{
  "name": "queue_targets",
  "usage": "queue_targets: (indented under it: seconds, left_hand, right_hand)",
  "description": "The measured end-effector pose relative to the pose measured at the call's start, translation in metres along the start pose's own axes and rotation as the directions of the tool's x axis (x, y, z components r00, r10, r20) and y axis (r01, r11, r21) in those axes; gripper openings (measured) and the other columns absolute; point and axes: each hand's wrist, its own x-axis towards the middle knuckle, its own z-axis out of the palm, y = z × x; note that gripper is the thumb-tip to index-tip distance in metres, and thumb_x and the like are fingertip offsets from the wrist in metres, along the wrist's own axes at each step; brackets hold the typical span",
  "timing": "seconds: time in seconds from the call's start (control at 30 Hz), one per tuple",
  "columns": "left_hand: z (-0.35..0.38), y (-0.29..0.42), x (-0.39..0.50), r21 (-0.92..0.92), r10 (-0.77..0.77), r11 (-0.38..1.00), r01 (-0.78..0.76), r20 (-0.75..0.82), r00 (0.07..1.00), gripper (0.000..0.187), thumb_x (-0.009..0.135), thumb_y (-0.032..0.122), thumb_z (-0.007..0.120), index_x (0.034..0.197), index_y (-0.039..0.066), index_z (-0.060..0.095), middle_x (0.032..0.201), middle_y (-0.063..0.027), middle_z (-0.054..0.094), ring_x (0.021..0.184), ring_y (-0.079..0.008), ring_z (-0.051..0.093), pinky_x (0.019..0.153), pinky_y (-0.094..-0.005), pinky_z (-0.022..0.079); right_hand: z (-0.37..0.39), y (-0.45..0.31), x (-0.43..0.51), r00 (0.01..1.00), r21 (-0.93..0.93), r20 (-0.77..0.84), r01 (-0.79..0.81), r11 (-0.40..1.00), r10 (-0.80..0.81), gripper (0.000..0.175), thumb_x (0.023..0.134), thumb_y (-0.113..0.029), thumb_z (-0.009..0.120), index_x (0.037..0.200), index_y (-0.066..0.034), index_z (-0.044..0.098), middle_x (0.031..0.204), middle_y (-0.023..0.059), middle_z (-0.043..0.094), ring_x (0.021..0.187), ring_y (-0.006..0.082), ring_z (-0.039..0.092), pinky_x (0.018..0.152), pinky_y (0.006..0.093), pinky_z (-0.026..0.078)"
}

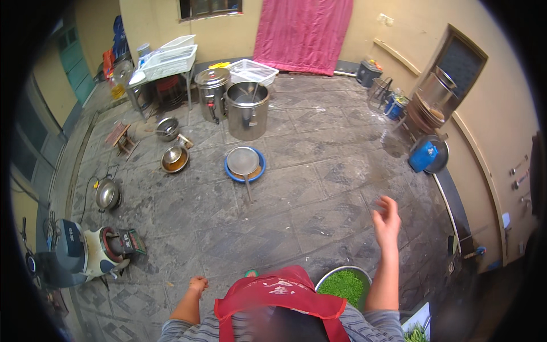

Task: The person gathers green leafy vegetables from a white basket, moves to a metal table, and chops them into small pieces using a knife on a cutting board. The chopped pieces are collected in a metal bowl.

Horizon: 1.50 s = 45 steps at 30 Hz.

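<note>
Both arms are held out over a grey paved yard. My right hand [387, 218] is raised at the right, its fingers apart and nothing in it. Below it stands a metal basin [321, 280] of finely chopped greens [342, 285]. My left hand [198, 283] is at the lower left, fingers bent; whether they are closed cannot be told, and no object shows in it. Between the arms is the red apron [273, 285] that I wear. Farther forward, a flat round strainer [243, 160] with a long handle lies across a blue basin [263, 167] with brownish contents.
Ahead stand two tall steel pots [248, 115]. Metal bowls [174, 159] and a small wooden stool [119, 134] are at the left, near a parked scooter [77, 252]. A table [158, 73] holds white baskets. At the right wall is a blue jerrycan [423, 157]; cut green vegetables [415, 333] lie lower right.
</note>
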Motion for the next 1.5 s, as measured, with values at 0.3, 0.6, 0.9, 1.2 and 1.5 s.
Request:
queue_targets:
  seconds: [0.3,0.6,0.9,1.2,1.5]
  left_hand:
    - [-0.036,-0.047,0.028,-0.331,-0.144,0.936,0.122,-0.045,0.989,0.018,0.081,0.006,0.059,0.098,0.005,0.065,0.081,-0.0077,0.066,0.068,-0.0176,0.063,0.050,-0.0296,0.043]
    - [-0.016,0.009,0.017,-0.472,-0.345,0.850,0.236,-0.160,0.925,0.033,0.084,0.012,0.060,0.116,0.004,0.059,0.090,-0.0067,0.067,0.076,-0.0182,0.065,0.060,-0.0317,0.047]
    - [-0.024,0.029,0.004,-0.779,-0.435,0.621,0.079,-0.260,0.862,0.033,0.087,0.015,0.059,0.118,0.003,0.058,0.095,-0.0079,0.067,0.079,-0.0199,0.066,0.066,-0.0320,0.048]
    - [-0.098,-0.063,0.082,-0.001,-0.285,0.959,0.285,0.003,0.959,0.021,0.079,0.026,0.059,0.087,0.009,0.067,0.087,-0.0107,0.068,0.077,-0.0276,0.065,0.070,-0.0425,0.051]
    - [-0.431,0.078,0.263,-0.657,-0.314,0.753,-0.035,-0.405,0.859,0.008,0.085,0.011,0.056,0.078,0.010,0.060,0.062,-0.0006,0.056,0.051,-0.0118,0.049,0.045,-0.0273,0.037]
  right_hand:
    - [0.197,-0.345,-0.013,0.151,0.767,0.129,0.611,0.195,-0.980,0.029,0.072,-0.016,0.064,0.100,-0.0084,0.059,0.064,0.0036,0.045,0.054,0.0211,0.051,0.046,0.0336,0.041]
    - [0.309,-0.424,0.013,0.304,0.760,-0.520,0.592,-0.269,-0.798,0.029,0.069,-0.027,0.064,0.095,-0.0284,0.052,0.064,-0.0003,0.045,0.052,0.0132,0.044,0.043,0.0271,0.027]
    - [0.418,-0.472,0.033,0.278,0.906,-0.420,0.185,-0.380,-0.864,0.029,0.068,-0.021,0.064,0.094,-0.0252,0.054,0.063,-0.0011,0.042,0.051,0.0117,0.040,0.042,0.0264,0.025]
    - [0.571,-0.574,-0.024,-0.096,0.843,-0.536,-0.117,-0.525,-0.839,0.026,0.081,-0.034,0.052,0.093,-0.0104,0.054,0.067,0.0002,0.049,0.057,0.0148,0.049,0.049,0.0290,0.036]
    - [0.664,-0.716,-0.073,-0.195,0.965,-0.255,0.019,-0.263,-0.947,0.040,0.072,-0.046,0.060,0.072,-0.0071,0.049,0.066,0.0036,0.052,0.053,0.0163,0.050,0.048,0.0348,0.041]
